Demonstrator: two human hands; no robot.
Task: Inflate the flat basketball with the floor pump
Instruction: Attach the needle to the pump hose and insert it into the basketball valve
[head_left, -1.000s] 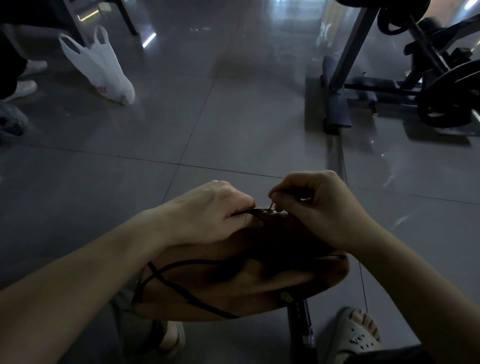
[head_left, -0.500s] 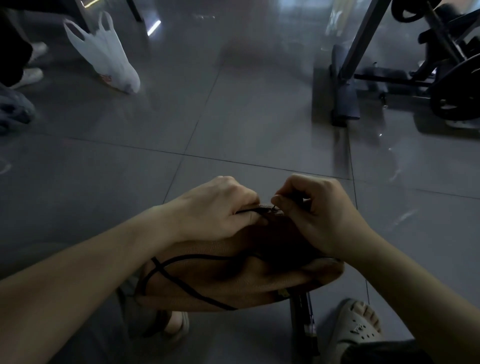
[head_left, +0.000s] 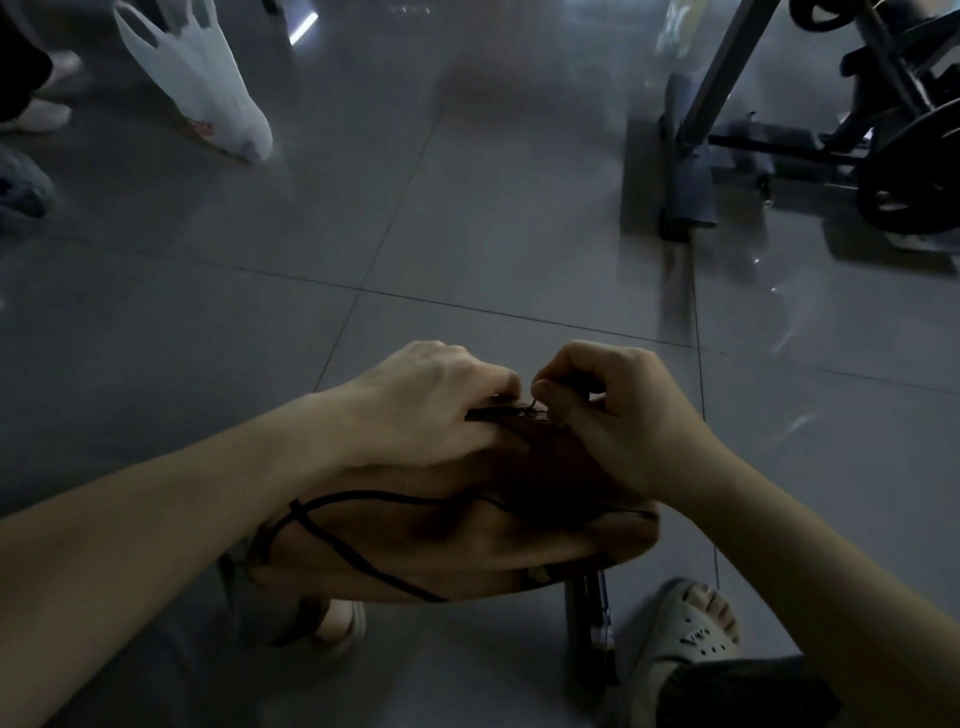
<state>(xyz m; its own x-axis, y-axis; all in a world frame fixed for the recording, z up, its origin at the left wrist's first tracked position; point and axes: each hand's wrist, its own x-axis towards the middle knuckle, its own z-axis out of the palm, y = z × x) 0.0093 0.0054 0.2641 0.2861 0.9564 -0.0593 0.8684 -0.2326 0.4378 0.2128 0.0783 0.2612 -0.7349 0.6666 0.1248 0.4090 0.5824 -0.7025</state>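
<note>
Head view: flat basketball (head_left: 441, 540) sits directly under our hands. Left hand (head_left: 431, 405) grips the hose end (head_left: 493, 413), which runs left-right; right hand (head_left: 623, 415) pinches the needle (head_left: 531, 406) at the ball's top.

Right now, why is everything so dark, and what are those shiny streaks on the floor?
Head view: the room is dim, so the flat brown basketball sits in shadow under the left hand and right hand, and the thin black pump nozzle they pinch barely shows. Head view: the glossy grey floor tiles reflect lights as pale glare. Head view, edges: the white plastic bag looks smeared.
</note>
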